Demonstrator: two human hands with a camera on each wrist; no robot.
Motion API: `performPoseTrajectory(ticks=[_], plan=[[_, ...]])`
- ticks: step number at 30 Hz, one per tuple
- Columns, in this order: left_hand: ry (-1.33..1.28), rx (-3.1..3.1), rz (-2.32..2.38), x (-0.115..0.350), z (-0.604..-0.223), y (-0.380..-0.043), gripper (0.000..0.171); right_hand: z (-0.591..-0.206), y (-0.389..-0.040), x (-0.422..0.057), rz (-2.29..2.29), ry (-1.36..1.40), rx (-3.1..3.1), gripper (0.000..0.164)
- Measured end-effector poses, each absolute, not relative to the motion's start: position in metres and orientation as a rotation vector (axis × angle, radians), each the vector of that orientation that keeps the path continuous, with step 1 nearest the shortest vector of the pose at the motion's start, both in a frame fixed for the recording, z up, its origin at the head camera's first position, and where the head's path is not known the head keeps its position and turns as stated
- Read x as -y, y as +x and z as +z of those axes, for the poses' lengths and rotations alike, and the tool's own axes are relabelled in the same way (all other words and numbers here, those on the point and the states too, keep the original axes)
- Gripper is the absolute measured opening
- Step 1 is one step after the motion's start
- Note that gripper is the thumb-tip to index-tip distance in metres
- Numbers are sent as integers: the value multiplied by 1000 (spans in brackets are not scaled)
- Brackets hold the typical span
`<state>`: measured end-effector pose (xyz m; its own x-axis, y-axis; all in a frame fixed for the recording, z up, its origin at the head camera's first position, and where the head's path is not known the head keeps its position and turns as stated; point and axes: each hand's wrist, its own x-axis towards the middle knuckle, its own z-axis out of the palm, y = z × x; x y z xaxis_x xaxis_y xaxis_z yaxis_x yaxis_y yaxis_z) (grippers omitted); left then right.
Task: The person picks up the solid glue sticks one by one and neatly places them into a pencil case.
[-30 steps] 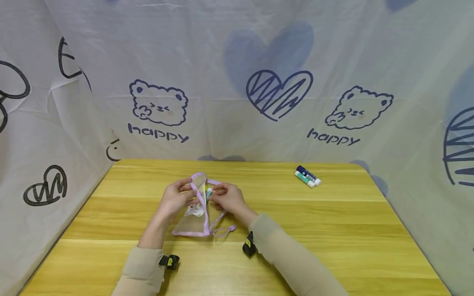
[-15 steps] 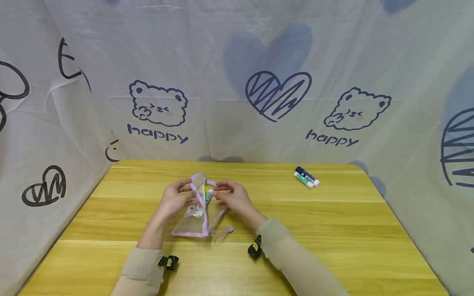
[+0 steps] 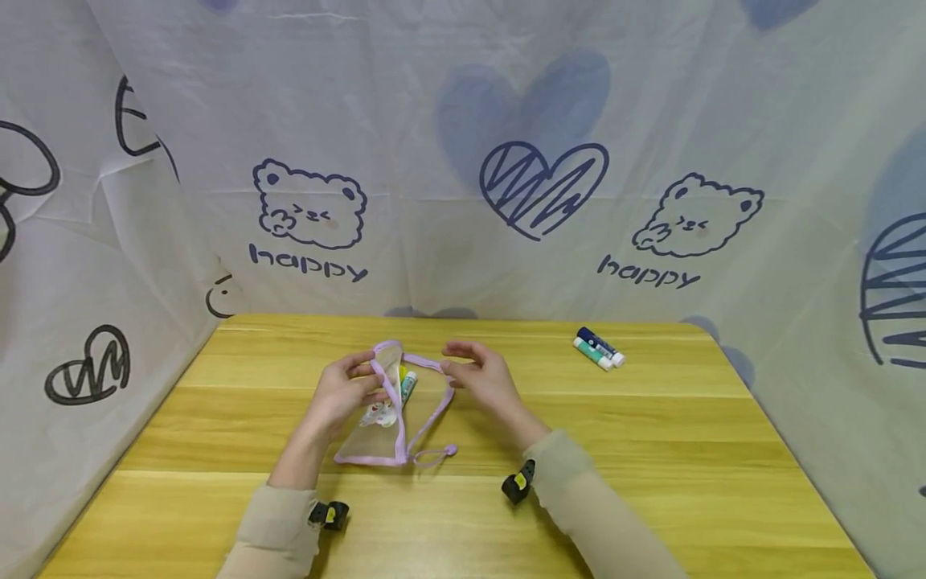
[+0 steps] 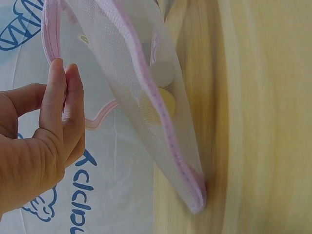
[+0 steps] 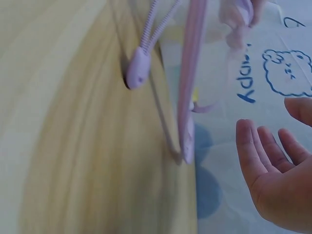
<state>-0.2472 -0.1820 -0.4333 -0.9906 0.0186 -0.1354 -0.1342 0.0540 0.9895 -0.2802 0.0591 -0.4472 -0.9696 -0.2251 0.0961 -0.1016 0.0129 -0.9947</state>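
The right hand (image 3: 488, 379) let go of the green tube (image 3: 408, 388), now in the bag (image 3: 401, 434) left of the frame's middle. Right fingers are spread; the left hand (image 3: 343, 386) pinches the bag's edge. That tube seems done.

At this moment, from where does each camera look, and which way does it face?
Head: worn on the head, facing forward and down over the wooden table and mesh pouch to the printed cloth; left hand, right hand and sleeves show.
Left wrist: worn there, facing the pouch and cloth, picture turned sideways; the left hand shows.
Right wrist: worn there, facing the pouch's edge and lilac cord pull, also sideways; the right hand shows and, at the top, probably part of the left hand.
Both wrist views share pouch, table and cloth.
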Motion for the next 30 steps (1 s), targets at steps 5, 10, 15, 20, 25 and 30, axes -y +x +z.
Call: performPoseTrajectory(ticks=[5, 10, 15, 20, 25, 30], plan=[[-124, -2195, 2081, 183, -433, -247, 57, -441, -283, -74, -2151, -349, -2187, 39], [-117, -2176, 2108, 182, -433, -247, 58, -437, -285, -90, -2197, -271, -2178, 40], [-120, -2167, 2115, 182, -432, -246, 58, -433, -287, -106, -2234, -204, -2197, 39], [-119, -2172, 2101, 181, -432, -246, 58, -433, -291, -125, -2233, -125, -2214, 42], [-108, -2180, 2095, 182, -433, -245, 58, -434, -297, -145, -2215, -69, -2251, 47], [-106, -2192, 2086, 181, -433, -245, 58, -438, -304, -165, -2218, -52, -2303, 47]])
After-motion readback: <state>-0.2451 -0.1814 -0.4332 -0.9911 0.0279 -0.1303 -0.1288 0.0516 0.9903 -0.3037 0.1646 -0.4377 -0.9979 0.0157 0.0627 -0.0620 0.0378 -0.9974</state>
